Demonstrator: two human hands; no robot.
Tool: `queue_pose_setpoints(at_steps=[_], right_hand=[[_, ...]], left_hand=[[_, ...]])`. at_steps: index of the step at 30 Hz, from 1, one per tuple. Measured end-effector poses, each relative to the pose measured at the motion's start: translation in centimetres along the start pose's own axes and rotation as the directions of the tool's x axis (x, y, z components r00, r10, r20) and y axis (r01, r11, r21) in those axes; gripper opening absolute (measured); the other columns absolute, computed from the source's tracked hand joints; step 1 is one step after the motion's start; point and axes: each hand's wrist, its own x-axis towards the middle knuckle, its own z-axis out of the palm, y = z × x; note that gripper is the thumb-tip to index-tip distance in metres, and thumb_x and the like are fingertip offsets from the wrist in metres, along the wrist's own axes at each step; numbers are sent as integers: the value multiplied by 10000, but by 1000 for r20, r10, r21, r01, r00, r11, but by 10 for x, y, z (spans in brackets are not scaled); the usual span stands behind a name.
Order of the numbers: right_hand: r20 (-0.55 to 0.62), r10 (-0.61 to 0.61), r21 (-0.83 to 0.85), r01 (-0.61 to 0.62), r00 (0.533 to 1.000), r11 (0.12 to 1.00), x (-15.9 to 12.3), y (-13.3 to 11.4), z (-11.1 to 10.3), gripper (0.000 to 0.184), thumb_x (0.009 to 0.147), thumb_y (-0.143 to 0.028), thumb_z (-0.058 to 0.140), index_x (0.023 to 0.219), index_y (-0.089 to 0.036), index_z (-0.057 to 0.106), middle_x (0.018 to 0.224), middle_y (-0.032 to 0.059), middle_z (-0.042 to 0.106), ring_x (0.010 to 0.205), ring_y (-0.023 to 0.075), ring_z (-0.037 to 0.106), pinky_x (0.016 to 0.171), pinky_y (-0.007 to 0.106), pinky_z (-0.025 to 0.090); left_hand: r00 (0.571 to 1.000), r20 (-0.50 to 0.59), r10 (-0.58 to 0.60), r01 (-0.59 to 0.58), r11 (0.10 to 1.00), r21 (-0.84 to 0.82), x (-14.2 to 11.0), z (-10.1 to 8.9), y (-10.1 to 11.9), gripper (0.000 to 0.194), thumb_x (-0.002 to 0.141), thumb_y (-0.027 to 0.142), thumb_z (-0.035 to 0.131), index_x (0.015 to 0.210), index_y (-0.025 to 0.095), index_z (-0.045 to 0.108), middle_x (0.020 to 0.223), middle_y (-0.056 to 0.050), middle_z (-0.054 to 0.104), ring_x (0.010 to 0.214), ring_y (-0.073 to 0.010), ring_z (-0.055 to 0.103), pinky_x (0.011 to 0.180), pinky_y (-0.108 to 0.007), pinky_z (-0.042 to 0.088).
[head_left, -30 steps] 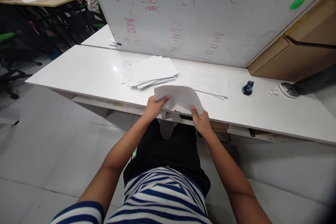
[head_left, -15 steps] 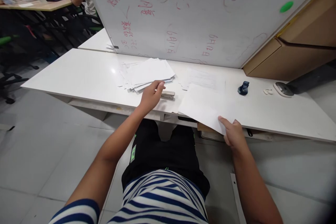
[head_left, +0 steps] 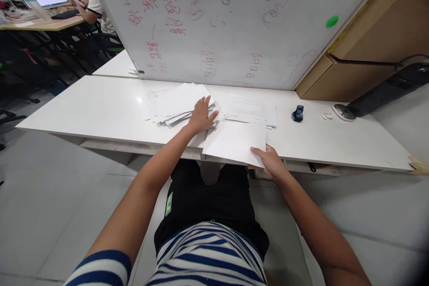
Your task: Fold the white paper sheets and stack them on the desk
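My right hand (head_left: 271, 161) grips the right edge of a white sheet of paper (head_left: 234, 143), thumb on top, and the sheet reaches over the desk's front edge. With fingers spread, my left hand (head_left: 202, 117) lies at the right side of a stack of papers (head_left: 179, 100). The stapler is mostly hidden under or behind my left hand and the sheet. Behind the held sheet, a second pile of papers (head_left: 246, 107) with faint print lies flat on the white desk (head_left: 110, 111).
A whiteboard (head_left: 201, 22) with red writing stands along the desk's back. To the right are a dark blue object (head_left: 297, 113), small white earbuds (head_left: 326, 116), a mouse (head_left: 343, 112) and cardboard boxes (head_left: 335, 76). Another person (head_left: 100, 13) sits at a far desk on the left.
My right hand has brought the sheet leftward, uncovering the printed pile behind it. My left hand has opened away from the stapler and spread its fingers by the stack. The camera view has shifted.
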Motion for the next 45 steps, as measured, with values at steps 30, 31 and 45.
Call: queue_pose_setpoints(at_steps=[30,31,45], right_hand=[[105,17,60,-24,994,998,7,2,40,259,691,-240,690,940,-184,642,881,47,751,788,222,709,752,331,573],[108,19,64,-26,994,998,6,1,40,255,690,-239,690,934,-182,644,876,48,752,787,222,709,758,334,572],[-30,-184,-168,177,982,970,-4,17,-19,431,689,-420,751,1028,-161,692,1031,86,736,958,261,684,874,411,525]], left_hand=[[991,121,50,-74,976,203,-1,11,13,472,917,440,454,1344,245,500,1537,-95,321,1467,-329,82,1148,-609,80],[992,117,37,-59,979,196,-1,9,13,484,916,455,454,1344,234,498,1534,-105,325,1464,-338,93,1144,-612,101],[985,-170,-23,46,991,128,-114,-21,27,399,954,460,403,1260,253,553,1442,-69,465,1427,-310,230,1134,-515,228]])
